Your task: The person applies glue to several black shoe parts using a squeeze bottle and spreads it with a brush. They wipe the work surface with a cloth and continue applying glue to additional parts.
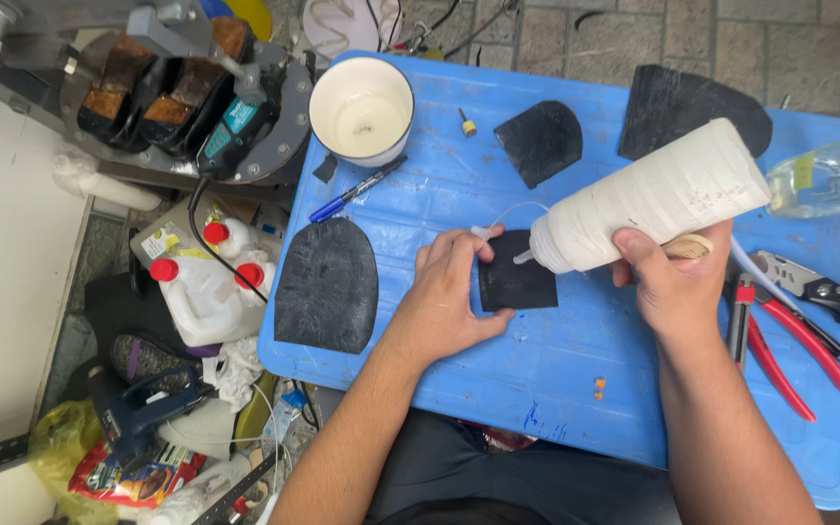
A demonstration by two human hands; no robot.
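My right hand (668, 282) grips a white squeeze bottle (648, 199), tilted so its nozzle (522, 257) points down at a small black rubber square (517, 282) on the blue plastic table (556, 379). My left hand (454, 301) rests on the left edge of that square, pinning it with fingers and thumb. A thin wooden stick (689, 246) is also tucked in my right hand under the bottle.
A large black sole piece (328, 284) lies at the left, two more black pieces (540, 141) (684, 107) at the back. A white bowl (362, 109), a blue marker (354, 191), red pliers (780, 350) and a clear bottle (828, 175) sit around. Clutter and jugs (201, 292) fill the floor left.
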